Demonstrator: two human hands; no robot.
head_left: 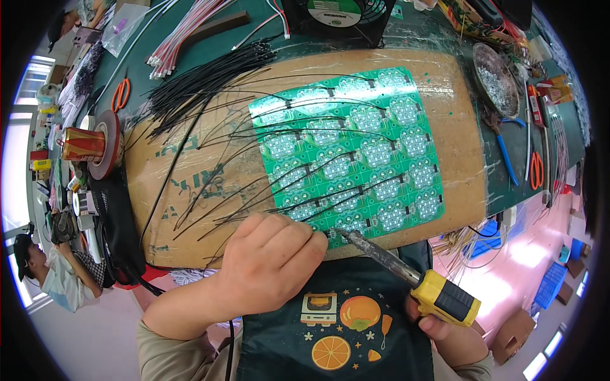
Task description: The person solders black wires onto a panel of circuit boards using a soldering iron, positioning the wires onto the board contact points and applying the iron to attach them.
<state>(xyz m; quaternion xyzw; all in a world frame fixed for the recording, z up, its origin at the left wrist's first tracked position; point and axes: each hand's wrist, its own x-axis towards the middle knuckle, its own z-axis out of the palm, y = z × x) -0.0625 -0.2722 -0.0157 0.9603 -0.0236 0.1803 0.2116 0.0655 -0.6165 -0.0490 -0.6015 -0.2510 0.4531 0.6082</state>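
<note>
A green circuit board panel (372, 166) lies on the brown cardboard, its repeated units carrying several black wires that trail off to the left. At the panel's lower edge my left hand (270, 257) is closed in a pinch, with the dark end of a black wire at its fingertips; the rest of that wire is mostly hidden. My right hand (438, 324) grips the yellow-and-black handle of a soldering iron (387, 261). The iron's tip points up and left, meeting the panel's bottom row close beside my left fingertips.
A bundle of black wires (203, 86) lies on the cardboard (190, 190). Left of it are a solder spool (108, 145), a red-gold can (82, 143) and orange-handled scissors (121, 94). A fan (343, 19) stands behind; a metal dish (494, 79) and blue-handled pliers (505, 149) lie right.
</note>
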